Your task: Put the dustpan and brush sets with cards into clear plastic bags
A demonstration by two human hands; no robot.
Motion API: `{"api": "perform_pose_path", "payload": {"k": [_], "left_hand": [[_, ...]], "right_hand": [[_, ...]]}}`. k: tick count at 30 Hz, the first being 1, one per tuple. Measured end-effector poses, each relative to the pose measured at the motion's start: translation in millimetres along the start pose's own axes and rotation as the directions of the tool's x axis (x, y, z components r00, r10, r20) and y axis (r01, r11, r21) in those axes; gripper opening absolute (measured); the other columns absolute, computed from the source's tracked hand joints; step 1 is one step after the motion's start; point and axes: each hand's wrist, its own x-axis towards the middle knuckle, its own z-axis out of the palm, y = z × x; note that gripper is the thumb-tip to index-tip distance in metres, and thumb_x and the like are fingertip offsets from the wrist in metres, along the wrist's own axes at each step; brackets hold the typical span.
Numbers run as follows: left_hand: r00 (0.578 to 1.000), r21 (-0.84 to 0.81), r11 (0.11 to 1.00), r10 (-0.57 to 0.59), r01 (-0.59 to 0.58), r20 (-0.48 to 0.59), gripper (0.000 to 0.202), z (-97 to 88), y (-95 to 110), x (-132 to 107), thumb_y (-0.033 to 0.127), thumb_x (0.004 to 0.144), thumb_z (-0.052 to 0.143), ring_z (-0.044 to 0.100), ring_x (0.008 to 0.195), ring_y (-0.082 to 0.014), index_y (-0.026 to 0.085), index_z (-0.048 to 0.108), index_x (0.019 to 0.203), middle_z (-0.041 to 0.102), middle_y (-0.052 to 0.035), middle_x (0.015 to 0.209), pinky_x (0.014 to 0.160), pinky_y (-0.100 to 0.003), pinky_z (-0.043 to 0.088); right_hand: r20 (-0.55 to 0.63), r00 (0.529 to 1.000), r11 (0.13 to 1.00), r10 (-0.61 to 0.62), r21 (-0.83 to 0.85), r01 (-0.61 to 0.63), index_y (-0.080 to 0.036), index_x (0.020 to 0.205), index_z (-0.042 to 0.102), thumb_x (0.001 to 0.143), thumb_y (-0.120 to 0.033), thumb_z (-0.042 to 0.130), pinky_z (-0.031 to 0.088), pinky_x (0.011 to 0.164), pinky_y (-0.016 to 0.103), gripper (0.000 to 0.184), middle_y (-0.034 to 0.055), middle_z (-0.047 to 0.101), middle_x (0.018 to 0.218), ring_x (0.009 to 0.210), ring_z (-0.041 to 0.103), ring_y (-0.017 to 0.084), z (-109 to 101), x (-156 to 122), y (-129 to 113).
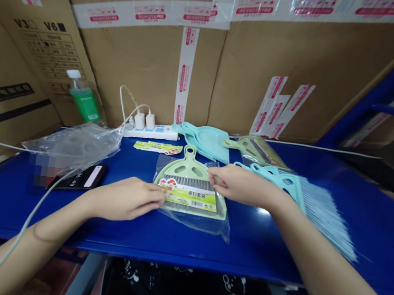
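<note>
Head view: blue bench against taped cardboard boxes. The green dustpan set lies flat at bench centre inside a clear bag, label up. The left hand is knuckles-up with fingers curled against the bag's left edge; whether it pinches the film is hidden. The right hand is closed in a pinch on the set's upper right rim. Teal brush just beside the right wrist, teal dustpans behind, phone and loose bags to the left. Judged step: seating or squaring the set in its bag. The thin film calls for a two-sided hold.
</note>
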Motion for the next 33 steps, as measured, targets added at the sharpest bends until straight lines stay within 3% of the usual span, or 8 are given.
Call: {"api": "perform_pose_path", "payload": {"k": [4,7,12,16,20,27,31,33], "left_hand": [[0.999,0.037,0.999,-0.035,0.035,0.000,0.027,0.5,1.6,0.4,0.026,0.095,0.028,0.055,0.061,-0.0137,0.019,0.052,0.084,0.060,-0.0016,0.079,0.058,-0.026,0.040],[0.999,0.039,0.998,-0.041,0.041,0.012,0.026,0.0,2.1,0.4,0.025,0.095,0.028,0.054,0.060,-0.0135,0.019,0.051,0.085,0.060,-0.0014,0.079,0.058,-0.026,0.039],[0.999,-0.018,0.999,-0.028,0.029,0.028,0.024,-2.8,2.6,0.4,0.018,0.091,0.029,0.055,0.063,-0.0136,0.019,0.051,0.085,0.060,-0.0019,0.081,0.059,-0.026,0.040],[0.999,-0.040,0.999,-0.034,0.035,0.025,0.024,-4.0,3.6,0.8,0.018,0.091,0.028,0.054,0.062,-0.0133,0.018,0.052,0.085,0.060,-0.0019,0.081,0.059,-0.026,0.040],[0.999,-0.014,0.999,-0.033,0.033,0.030,0.028,-4.0,4.9,1.0,0.021,0.094,0.026,0.054,0.063,-0.0138,0.018,0.052,0.085,0.059,-0.0022,0.080,0.059,-0.026,0.039],[0.999,-0.020,0.999,-0.046,0.047,0.023,0.020,-2.0,4.2,0.4,0.037,0.090,0.045,0.051,0.058,-0.0122,0.019,0.050,0.083,0.059,0.0011,0.076,0.055,-0.024,0.036],[0.998,-0.019,0.998,-0.059,0.058,-0.014,0.006,2.3,2.2,1.6,0.023,0.086,0.046,0.054,0.059,-0.0117,0.019,0.051,0.085,0.061,0.0017,0.076,0.055,-0.024,0.037],[0.997,-0.003,0.998,-0.057,0.057,-0.055,0.012,4.2,1.6,2.1,0.017,0.086,0.040,0.057,0.063,-0.0128,0.019,0.052,0.088,0.062,0.0004,0.078,0.058,-0.025,0.038]], "right_hand": [[0.087,0.981,0.964,-0.176,0.219,0.153,-0.019,0.072,0.052,0.080,-0.021,0.055,0.033,0.053,0.024,0.009,-0.0049,0.049,0.056,0.052,0.045,0.011,-3.4,-3.2,-2.8],[0.147,0.940,0.890,-0.308,0.395,0.229,-0.017,0.075,0.055,0.080,-0.036,0.060,0.038,0.055,0.023,0.020,-0.0048,0.052,0.057,0.054,0.050,0.010,-1.8,-4.7,-5.4],[0.212,0.908,0.866,-0.361,0.438,0.242,-0.016,0.080,0.058,0.070,-0.043,0.071,0.042,0.059,0.022,0.031,-0.0033,0.056,0.065,0.061,0.054,0.011,3.8,-4.2,-9.6],[0.200,0.911,0.899,-0.360,0.337,0.281,-0.017,0.081,0.059,0.064,-0.040,0.077,0.040,0.060,0.023,0.034,-0.0039,0.055,0.067,0.061,0.052,0.011,5.5,-5.1,-12.8],[0.182,0.902,0.903,-0.391,0.268,0.337,-0.017,0.071,0.057,0.073,-0.019,0.065,0.040,0.064,0.023,0.009,-0.0027,0.056,0.067,0.063,0.051,0.011,4.5,-7.1,-16.7],[0.182,0.917,0.909,-0.356,0.294,0.295,-0.020,0.062,0.043,0.069,-0.003,0.049,0.031,0.052,0.022,0.019,-0.0071,0.045,0.055,0.052,0.043,0.009,3.6,-4.4,-17.5],[0.146,0.930,0.911,-0.337,0.302,0.283,-0.021,0.061,0.037,0.070,-0.003,0.046,0.027,0.050,0.022,0.022,-0.0079,0.041,0.054,0.049,0.037,0.008,3.3,-3.0,-15.2],[0.139,0.932,0.908,-0.335,0.311,0.280,-0.021,0.062,0.036,0.070,-0.003,0.046,0.027,0.050,0.022,0.023,-0.0080,0.039,0.054,0.049,0.036,0.008,3.2,-2.5,-14.3]]}}
